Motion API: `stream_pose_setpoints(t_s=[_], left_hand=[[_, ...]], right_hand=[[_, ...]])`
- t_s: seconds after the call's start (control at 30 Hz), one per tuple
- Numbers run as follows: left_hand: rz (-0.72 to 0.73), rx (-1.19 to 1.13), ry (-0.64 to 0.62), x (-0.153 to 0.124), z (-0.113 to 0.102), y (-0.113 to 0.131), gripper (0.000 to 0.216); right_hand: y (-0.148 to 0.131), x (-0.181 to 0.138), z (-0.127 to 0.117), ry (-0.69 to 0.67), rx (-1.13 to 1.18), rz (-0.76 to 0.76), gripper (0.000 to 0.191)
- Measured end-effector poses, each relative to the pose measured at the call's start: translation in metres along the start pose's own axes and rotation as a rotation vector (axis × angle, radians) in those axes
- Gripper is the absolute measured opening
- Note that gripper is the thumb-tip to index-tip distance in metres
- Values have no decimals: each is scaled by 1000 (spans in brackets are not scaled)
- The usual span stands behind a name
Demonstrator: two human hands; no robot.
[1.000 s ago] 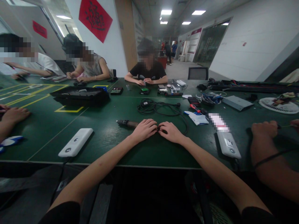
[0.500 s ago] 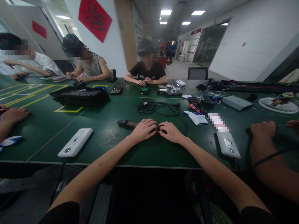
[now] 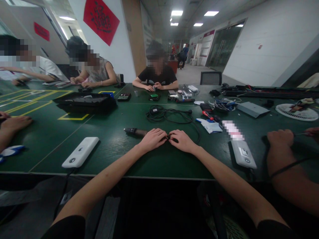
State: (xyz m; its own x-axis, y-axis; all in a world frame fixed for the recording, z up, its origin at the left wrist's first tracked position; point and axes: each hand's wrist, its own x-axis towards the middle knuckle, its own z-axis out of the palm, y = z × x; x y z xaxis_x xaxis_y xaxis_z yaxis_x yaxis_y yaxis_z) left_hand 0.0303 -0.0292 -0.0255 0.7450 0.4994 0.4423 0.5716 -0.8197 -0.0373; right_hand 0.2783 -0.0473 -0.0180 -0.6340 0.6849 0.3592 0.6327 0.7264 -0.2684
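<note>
Left hand (image 3: 154, 138) curled over the rear of a dark electric screwdriver (image 3: 136, 131), apparently holding it against the green table (image 3: 161, 166), nose pointing left. Right hand (image 3: 183, 140) just beside, fingers narrow, apparently pinching a small dark piece (image 3: 168, 136) at the tool's tail; mostly hidden, so hard to tell whether joined or apart. Best to steady the tool with the left, make any push or pull straight along the axis, and allow slack in the black cable (image 3: 169, 116), coiled beyond both hands. Among containers: a black tray (image 3: 82, 107) ahead to the left, with a pale piece (image 3: 87, 96) inside; a small clear cup (image 3: 136, 93), contents too small to tell; to the right, a dark bowl (image 3: 224, 110) heaped with blue-and-white items (image 3: 225, 104); farther right, a round white slotted dish (image 3: 296, 116) bearing brownish parts (image 3: 300, 106).
</note>
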Motion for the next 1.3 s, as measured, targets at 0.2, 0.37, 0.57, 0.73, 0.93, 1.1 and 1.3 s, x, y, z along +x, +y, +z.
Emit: stream_pose_setpoints(t_s=[0.2, 0.37, 0.57, 0.73, 0.93, 1.1, 1.3], left_hand=[[45, 10, -29, -1, 1, -1, 22], [5, 23, -22, -1, 2, -1, 26], [27, 36, -25, -1, 2, -1, 23], [15, 38, -26, -1, 2, -1, 25], [5, 41, -31, -2, 3, -1, 26], [10, 36, -26, -2, 3, -2, 24], [22, 32, -19, -2, 3, -2, 26]], right_hand=[[0, 0, -1, -3, 9, -2, 17], [0, 0, 0, -1, 9, 3, 17], [1, 0, 2, 12, -2, 4, 15], [2, 0, 2, 12, -6, 0, 16], [2, -1, 1, 12, 5, 2, 18], [1, -1, 1, 12, 10, 8, 17], [0, -1, -1, 2, 11, 9, 15]])
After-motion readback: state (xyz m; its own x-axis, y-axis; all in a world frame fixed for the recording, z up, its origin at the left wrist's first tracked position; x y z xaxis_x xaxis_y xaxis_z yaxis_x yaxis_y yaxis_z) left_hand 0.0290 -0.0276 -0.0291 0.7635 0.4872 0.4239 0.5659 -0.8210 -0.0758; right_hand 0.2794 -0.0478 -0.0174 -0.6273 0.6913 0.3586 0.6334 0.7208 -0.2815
